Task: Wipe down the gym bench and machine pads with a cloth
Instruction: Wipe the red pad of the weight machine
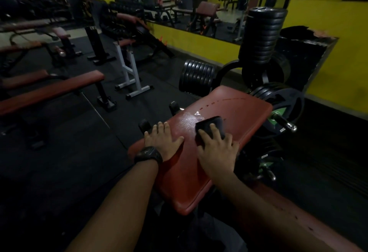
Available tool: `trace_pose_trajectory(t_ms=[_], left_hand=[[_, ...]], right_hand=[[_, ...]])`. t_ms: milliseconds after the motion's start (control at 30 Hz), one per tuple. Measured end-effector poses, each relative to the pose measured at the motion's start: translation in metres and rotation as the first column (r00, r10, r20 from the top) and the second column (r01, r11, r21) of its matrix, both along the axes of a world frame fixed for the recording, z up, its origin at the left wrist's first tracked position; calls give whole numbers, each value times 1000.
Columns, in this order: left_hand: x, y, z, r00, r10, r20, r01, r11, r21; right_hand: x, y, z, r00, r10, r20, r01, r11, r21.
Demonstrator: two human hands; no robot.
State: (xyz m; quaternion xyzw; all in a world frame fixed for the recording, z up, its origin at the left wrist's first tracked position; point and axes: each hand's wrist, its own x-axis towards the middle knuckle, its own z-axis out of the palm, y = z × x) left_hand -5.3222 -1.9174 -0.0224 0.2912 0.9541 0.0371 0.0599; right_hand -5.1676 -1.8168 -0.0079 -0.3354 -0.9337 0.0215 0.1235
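A red-brown machine pad (pixel 235 110) slopes away from me in the middle of the view. A wet sheen and a line of droplets show on its upper half. My right hand (pixel 216 149) presses a folded black cloth (pixel 212 124) flat against the pad with straight fingers. My left hand (pixel 162 139), with a black watch on the wrist, rests flat on the pad's left edge, fingers spread. A second red-brown pad (pixel 298 224) runs off to the lower right under my right forearm.
Black weight plates (pixel 262 36) are stacked on pegs just behind and right of the pad, and a chrome peg (pixel 286 124) sticks out. Red flat benches (pixel 51 92) stand at left, a white stand (pixel 129 72) behind them. Yellow wall and mirror at the back.
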Motion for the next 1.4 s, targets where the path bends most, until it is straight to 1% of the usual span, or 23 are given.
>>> trace_pose_trajectory(t_ms=[100, 133, 167, 233, 333, 400, 467, 533, 600, 633, 700, 767, 833, 900, 933, 967, 1033, 1100, 1133, 1200, 1267, 1333, 1400], left_hand=[[-4, 7, 0, 1000, 14, 13, -14, 1000, 13], [-5, 8, 1, 1000, 14, 22, -14, 1000, 24], [-5, 8, 2, 1000, 11, 28, -12, 999, 41], [-5, 6, 2, 999, 1, 36, -4, 997, 80], [-5, 3, 1, 1000, -9, 26, 6, 993, 114], [-6, 4, 0, 1000, -6, 24, 4, 993, 115], [-7, 5, 0, 1000, 5, 16, -7, 993, 114], [-7, 5, -1, 1000, 12, -2, -11, 993, 119], [-7, 6, 0, 1000, 14, 13, -16, 993, 118], [-7, 5, 0, 1000, 13, 26, -16, 993, 116], [-7, 4, 0, 998, 15, 53, -20, 994, 109], [-8, 3, 0, 998, 14, 64, -21, 994, 110], [-8, 3, -1, 998, 19, 54, -24, 994, 107], [-7, 5, 0, 999, 29, 39, -33, 994, 101], [-6, 6, 0, 999, 31, 29, -34, 995, 98], [-7, 7, 1, 999, 41, 17, -42, 995, 94], [-7, 7, 2, 999, 45, 5, -45, 995, 88], [-4, 7, 4, 999, 49, 20, -51, 995, 87], [-3, 7, 4, 998, 52, 31, -55, 994, 91], [-1, 6, 6, 997, 58, 45, -62, 993, 97], [-2, 7, 7, 998, 55, 44, -59, 993, 105], [0, 7, 6, 998, 55, 33, -59, 992, 110], [0, 7, 4, 997, 67, 30, -69, 993, 98]], right_hand=[[-15, 10, 5, 969, 237, 73, -240, 970, 30], [-21, 22, 7, 954, 283, 98, -287, 957, 30], [-26, 36, 9, 948, 295, 121, -299, 954, 23], [-33, 60, 10, 964, 214, 156, -216, 976, -5], [-29, 68, 12, 991, 37, 132, -37, 999, -3], [-19, 49, 11, 989, 4, 151, -8, 1000, 20], [-12, 26, 9, 988, 80, 136, -82, 997, 12], [-15, 16, 6, 966, 238, 103, -244, 968, 50], [-29, 28, 5, 924, 365, 115, -376, 923, 85], [-39, 39, 7, 914, 381, 140, -394, 915, 80], [-51, 67, 12, 926, 328, 185, -342, 938, 53], [-51, 90, 15, 968, 196, 158, -199, 980, 1], [-40, 90, 14, 990, 96, 104, -93, 995, -32], [-28, 70, 10, 990, 81, 116, -80, 997, -14], [-24, 57, 8, 988, 110, 110, -108, 994, -17], [-24, 48, 7, 981, 172, 90, -171, 985, -13], [-30, 38, 3, 942, 331, 50, -333, 942, 30], [-44, 51, 2, 885, 462, 62, -465, 885, 34], [-53, 63, 4, 867, 491, 81, -494, 869, 29], [-67, 90, 7, 876, 468, 117, -473, 881, 11], [-72, 111, 9, 922, 372, 108, -370, 928, -32], [-67, 112, 10, 958, 271, 95, -267, 962, -54], [-55, 90, 10, 961, 261, 96, -257, 965, -47]])
